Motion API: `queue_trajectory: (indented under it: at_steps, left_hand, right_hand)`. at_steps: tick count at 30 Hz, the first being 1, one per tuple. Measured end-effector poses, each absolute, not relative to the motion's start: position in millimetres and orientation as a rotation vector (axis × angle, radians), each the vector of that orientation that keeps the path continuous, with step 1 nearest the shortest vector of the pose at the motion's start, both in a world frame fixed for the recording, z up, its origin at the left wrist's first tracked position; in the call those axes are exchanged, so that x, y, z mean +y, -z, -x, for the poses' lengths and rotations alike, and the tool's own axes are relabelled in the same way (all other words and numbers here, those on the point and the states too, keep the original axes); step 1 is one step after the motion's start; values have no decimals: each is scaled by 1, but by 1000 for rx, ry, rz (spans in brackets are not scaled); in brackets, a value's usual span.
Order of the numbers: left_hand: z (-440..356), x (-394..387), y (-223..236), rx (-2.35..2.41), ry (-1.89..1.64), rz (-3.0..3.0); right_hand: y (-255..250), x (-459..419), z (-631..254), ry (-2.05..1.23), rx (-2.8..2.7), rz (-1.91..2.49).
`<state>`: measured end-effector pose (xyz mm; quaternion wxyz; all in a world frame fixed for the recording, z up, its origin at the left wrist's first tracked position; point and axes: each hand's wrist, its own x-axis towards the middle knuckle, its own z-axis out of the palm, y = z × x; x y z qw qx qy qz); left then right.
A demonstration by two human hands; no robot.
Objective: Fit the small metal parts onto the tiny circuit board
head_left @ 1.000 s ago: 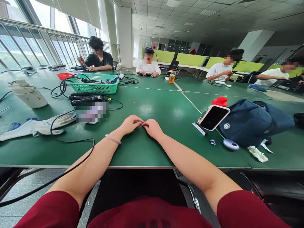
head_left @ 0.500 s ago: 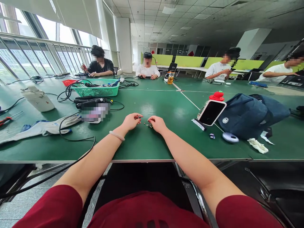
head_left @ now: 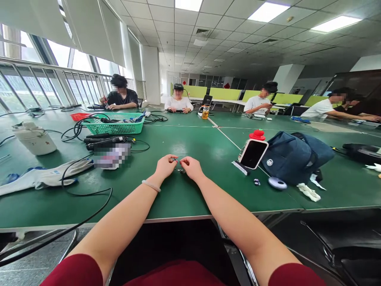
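Note:
My left hand pinches a small dark metallic piece between thumb and fingertips, just above the green table. Close by on the right, my right hand has its thumb and fingers pressed together; whatever they hold is too small to make out. The two sets of fingertips nearly meet. Beneath them on the tabletop lies a little cluster of small metallic parts, partly hidden by the right fingers.
Leftward are a green basket with cables, a white bottle and work gloves. To the right stand a propped phone and a blue backpack. A black cable crosses the left table edge. Several people sit across the table.
My right hand has come closer to the left, narrowing the gap between the fingertips. The head view has tilted up and turned slightly right. The left hand still pinches the small piece.

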<state>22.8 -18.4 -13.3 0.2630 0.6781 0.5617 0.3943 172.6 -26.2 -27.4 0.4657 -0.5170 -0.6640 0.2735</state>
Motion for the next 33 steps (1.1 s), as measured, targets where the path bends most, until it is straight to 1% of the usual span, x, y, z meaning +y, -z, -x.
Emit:
queue_trajectory:
  at_steps: [4,11,17,33]
  left_hand:
    - [-15,-16,21,1485,-1053,-1714]
    - [-17,-23,13,1476,-1075,-1871]
    - [-13,-19,18,1422,-1134,-1796]
    - [-15,-15,25,1333,-1131,-1737]
  right_hand:
    - [24,-30,-166,-680,-1647,1281]
    - [26,-32,-161,-616,-1704,1214]
    - [25,-34,-165,-493,-1757,1237]
    - [23,-38,-169,-441,-1701,1216]
